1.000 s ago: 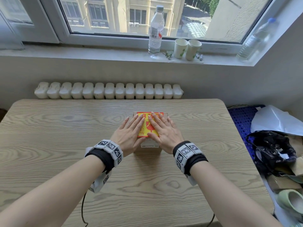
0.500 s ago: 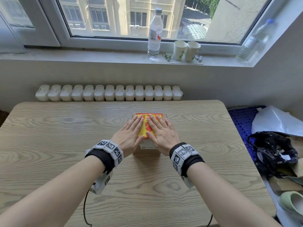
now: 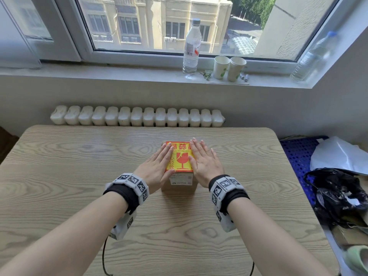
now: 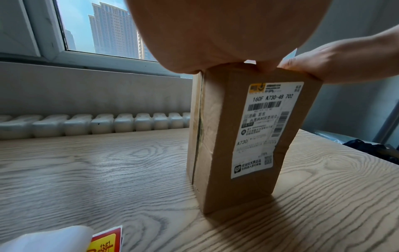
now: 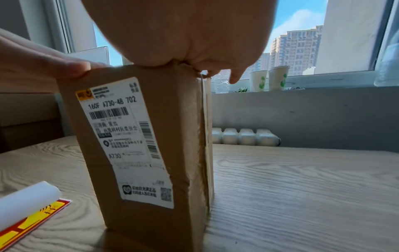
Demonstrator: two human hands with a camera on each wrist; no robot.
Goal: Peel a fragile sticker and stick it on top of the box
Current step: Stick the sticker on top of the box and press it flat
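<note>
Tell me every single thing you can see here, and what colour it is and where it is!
box: one, brown cardboard, standing mid-table
fragile sticker: one, yellow and red, on top of the box
shipping label: one, white, on the box's near side
sticker sheet: one, yellow and red with white curled backing, on the table near the person
table: one, pale wood
radiator: one, white, behind the table
water bottles: two, clear, on the windowsill
paper cups: two, white with green, on the windowsill
left hand: flat on the sticker's left part
right hand: flat on its right part
</note>
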